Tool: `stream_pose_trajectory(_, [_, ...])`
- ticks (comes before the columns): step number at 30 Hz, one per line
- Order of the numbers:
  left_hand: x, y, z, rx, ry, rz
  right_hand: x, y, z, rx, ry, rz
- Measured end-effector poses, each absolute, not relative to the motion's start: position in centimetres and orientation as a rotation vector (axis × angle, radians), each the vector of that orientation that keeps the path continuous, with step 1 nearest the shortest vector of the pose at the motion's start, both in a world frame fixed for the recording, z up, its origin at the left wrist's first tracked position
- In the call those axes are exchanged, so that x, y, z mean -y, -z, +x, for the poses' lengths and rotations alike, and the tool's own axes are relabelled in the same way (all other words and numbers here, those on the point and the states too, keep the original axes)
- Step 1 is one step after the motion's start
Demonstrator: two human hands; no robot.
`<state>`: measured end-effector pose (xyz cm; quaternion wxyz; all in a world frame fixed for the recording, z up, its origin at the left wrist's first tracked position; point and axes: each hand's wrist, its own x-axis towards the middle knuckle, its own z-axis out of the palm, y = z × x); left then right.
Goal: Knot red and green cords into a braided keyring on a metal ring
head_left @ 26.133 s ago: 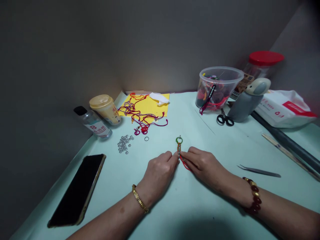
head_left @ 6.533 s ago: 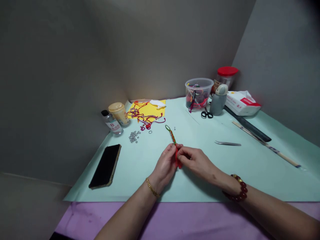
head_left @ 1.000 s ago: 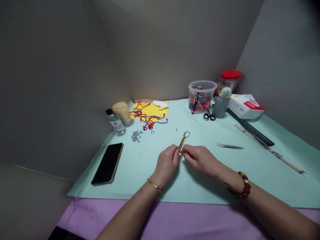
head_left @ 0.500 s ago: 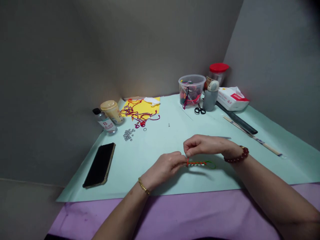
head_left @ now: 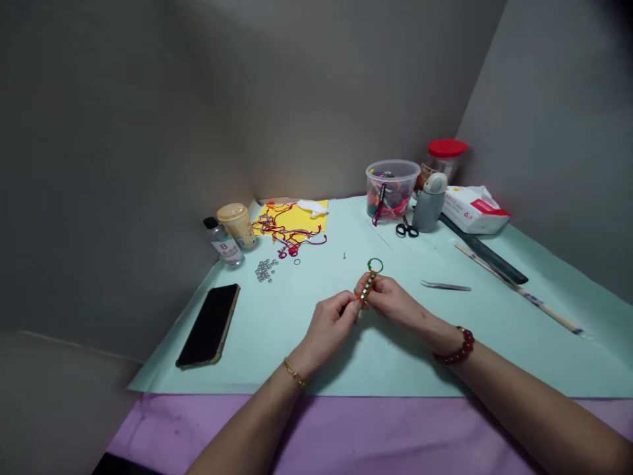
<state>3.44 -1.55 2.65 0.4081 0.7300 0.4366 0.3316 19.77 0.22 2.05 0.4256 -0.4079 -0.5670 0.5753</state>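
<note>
Between my two hands is a short braided cord strap point(head_left: 367, 286) in orange and green, with shiny square beads along it and a green loop at its top end. My left hand point(head_left: 332, 321) pinches its lower end. My right hand point(head_left: 390, 300) is closed around its side, thumb and fingers near the beads. The strap tilts up and away from me, a little above the table. Metal tweezers point(head_left: 446, 286) lie to the right of my right hand. Loose silver beads point(head_left: 265, 270) form a small pile to the left, beside a small ring point(head_left: 297, 262).
A phone point(head_left: 208, 326) lies at the left. Behind stand a bottle point(head_left: 227, 247), a lidded cup point(head_left: 240, 227), yellow paper point(head_left: 316, 222) with tangled cords, a clear tub point(head_left: 390, 198), black scissors point(head_left: 406, 229), a grey flask point(head_left: 429, 210) and a tissue pack point(head_left: 477, 210).
The strap has turned from lying sideways to pointing up and away, beads now showing. My right hand has come down and closed on it, uncovering the tweezers. The view has shifted slightly.
</note>
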Motion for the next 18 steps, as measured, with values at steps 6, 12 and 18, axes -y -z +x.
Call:
stream_pose_trajectory(6, [1.7,-2.2,3.4,-1.194,-0.855,1.962,-0.4,-1.0,20.1,1.433,-1.319,-0.99])
stream_pose_trajectory(12, [1.7,-1.6,3.5,-1.276,-0.93,2.071,0.1,-1.0,19.9,1.475,-1.23,-1.058])
stream_pose_trajectory(18, [1.8,-1.4,3.8,-1.163,-1.0,2.027,0.0,-0.9,19.4,1.353,-1.253,-1.067])
